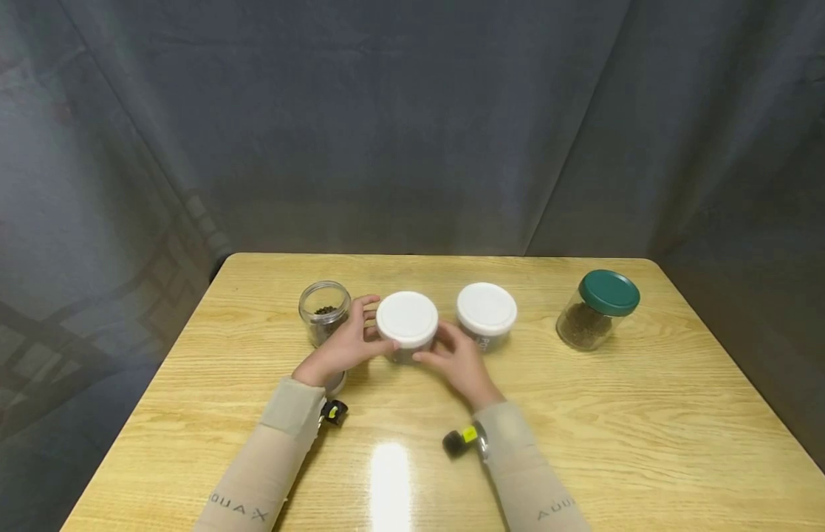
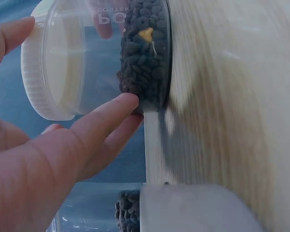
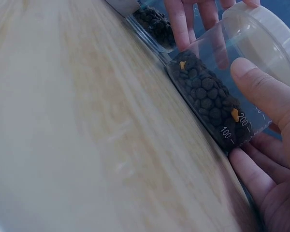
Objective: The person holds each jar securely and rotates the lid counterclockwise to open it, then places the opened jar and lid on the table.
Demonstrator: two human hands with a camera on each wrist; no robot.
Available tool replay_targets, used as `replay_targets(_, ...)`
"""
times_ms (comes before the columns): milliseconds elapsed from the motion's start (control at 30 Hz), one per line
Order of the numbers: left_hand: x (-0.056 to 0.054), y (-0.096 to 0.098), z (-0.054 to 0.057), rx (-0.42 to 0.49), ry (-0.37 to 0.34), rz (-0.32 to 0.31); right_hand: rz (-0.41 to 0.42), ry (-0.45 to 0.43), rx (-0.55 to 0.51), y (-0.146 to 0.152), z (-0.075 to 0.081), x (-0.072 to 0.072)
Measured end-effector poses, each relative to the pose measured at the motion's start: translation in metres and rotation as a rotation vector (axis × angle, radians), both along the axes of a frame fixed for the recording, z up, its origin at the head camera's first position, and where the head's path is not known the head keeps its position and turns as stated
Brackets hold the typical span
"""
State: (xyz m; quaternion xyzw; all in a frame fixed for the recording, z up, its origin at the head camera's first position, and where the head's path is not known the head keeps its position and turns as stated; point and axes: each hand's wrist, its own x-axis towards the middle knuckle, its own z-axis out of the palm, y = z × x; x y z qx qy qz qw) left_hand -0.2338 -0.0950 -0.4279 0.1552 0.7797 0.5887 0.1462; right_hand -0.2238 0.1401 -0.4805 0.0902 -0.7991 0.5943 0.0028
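Observation:
Upright on the table, a clear plastic jar with a white lid stands between both hands. Dark pellets and a few orange pieces fill its lower part. My left hand is at its left side, fingers extended; in the left wrist view the thumb is at the lid rim and a fingertip at the jar wall. From the right, my right hand holds the same jar; its thumb lies on the clear wall and its fingers reach round near the base.
An uncovered glass jar of dark pellets stands beside the left hand, a white object partly hidden before it. Right of the held jar is another white-lidded jar. Farther right stands a green-lidded jar. A grey curtain hangs behind.

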Motion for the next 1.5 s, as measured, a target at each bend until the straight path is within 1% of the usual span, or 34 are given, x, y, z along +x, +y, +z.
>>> replay_targets(133,0.0,0.0,0.0,-0.036,0.017,-0.011,0.007,0.0,-0.01,0.0,0.0,0.0)
replay_targets(233,0.0,0.0,0.0,-0.028,0.021,-0.017,0.009,-0.003,-0.014,0.0,0.0,0.0)
replay_targets(333,0.0,0.001,0.0,-0.013,0.02,-0.003,0.006,-0.009,-0.012,0.001,0.001,0.001)
replay_targets(500,0.002,0.005,0.0,0.037,0.012,0.045,0.0,-0.011,-0.006,0.001,0.002,0.002)
replay_targets(567,0.002,0.007,-0.001,0.04,0.02,0.071,-0.002,-0.011,-0.007,0.0,0.002,0.002)
replay_targets(733,0.002,0.011,-0.002,-0.014,0.05,0.141,0.002,-0.009,-0.019,0.0,0.003,0.002)
replay_targets(933,0.005,0.015,0.0,-0.057,0.06,0.188,-0.004,-0.005,-0.01,-0.001,0.003,0.002)
replay_targets(1300,0.006,0.019,0.0,-0.108,0.068,0.225,0.002,-0.013,-0.017,0.0,0.003,0.002)
replay_targets(1400,0.007,0.019,0.001,-0.116,0.067,0.225,-0.001,-0.018,-0.009,0.0,0.003,0.001)
replay_targets(1500,0.007,0.019,0.001,-0.103,0.058,0.213,-0.005,-0.022,-0.003,0.0,0.003,0.001)
